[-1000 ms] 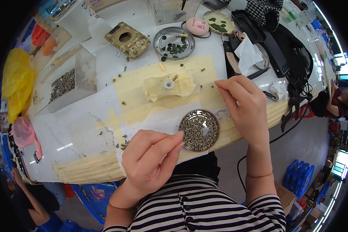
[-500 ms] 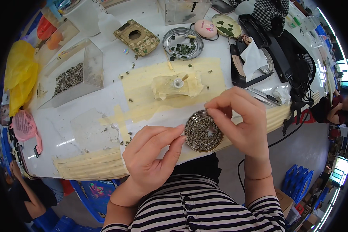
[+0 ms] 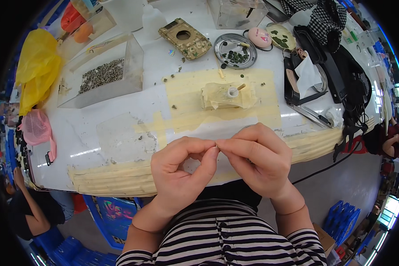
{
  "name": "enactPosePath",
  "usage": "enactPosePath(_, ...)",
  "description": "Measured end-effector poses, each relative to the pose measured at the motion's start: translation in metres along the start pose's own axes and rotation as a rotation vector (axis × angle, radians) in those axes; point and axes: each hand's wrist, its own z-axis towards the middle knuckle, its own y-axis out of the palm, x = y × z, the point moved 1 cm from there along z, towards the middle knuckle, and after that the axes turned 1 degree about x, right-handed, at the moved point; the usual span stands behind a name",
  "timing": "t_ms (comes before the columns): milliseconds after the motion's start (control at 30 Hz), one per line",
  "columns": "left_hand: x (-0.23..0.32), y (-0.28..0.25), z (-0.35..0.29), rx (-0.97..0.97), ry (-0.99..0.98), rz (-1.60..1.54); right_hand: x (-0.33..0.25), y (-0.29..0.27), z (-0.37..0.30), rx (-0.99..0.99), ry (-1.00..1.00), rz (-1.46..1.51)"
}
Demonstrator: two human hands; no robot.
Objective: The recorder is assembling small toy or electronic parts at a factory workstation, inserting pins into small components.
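Observation:
My left hand (image 3: 181,173) and my right hand (image 3: 261,162) meet over the table's front edge, thumb and finger of each pinched together. Their fingertips touch, and whatever is between them is too small to make out. Behind my right hand, the round dish of small metal pieces is almost wholly hidden. Beyond my hands stands a block wrapped in cream tape (image 3: 213,98), with a small white cup (image 3: 232,91) on it and a thin stick in the cup. Farther back lie a camouflage toy tank hull (image 3: 186,39) and a metal plate (image 3: 216,49) with small green parts.
A clear bin (image 3: 135,66) of small metal parts stands at the left, near a yellow bag (image 3: 39,66) and a pink mesh basket (image 3: 34,126). Tweezers (image 3: 312,116), a black case (image 3: 312,42) and cables lie at the right. Another person's arm (image 3: 35,208) shows at lower left.
My right hand has left the dish's rim and come left and down to meet my left fingertips. The dish is now mostly covered. The whole view has shifted, moving the table things rightward.

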Motion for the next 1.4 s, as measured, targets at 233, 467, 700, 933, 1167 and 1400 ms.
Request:
enactPosePath(233, 0.002, -0.002, -0.001, 0.029, -0.021, -0.025, 0.0, 0.0, -0.003, -0.047, 0.34, 0.327)
enactPosePath(467, 0.002, -0.002, 0.002, 0.014, 0.193, 0.197, 0.0, 0.0, -0.004, -0.028, 0.509, 0.615)
enactPosePath(700, 0.011, -0.004, -0.004, -0.049, 0.337, 0.715, 0.0, -0.006, -0.007, -0.032, 0.693, 0.806)
enactPosePath(933, 0.012, -0.008, -0.004, -0.052, 0.301, 0.695, -0.001, 0.0, -0.007, 0.029, 0.644, 0.747)
enactPosePath(1167, 0.01, -0.007, 0.001, -0.071, 0.2, 0.202, -0.002, 0.004, -0.008, 0.009, 0.458, 0.541)
enactPosePath(1400, 0.005, 0.0, -0.005, -0.011, -0.166, -0.297, -0.004, 0.01, -0.008, 0.097, 0.032, 0.083)
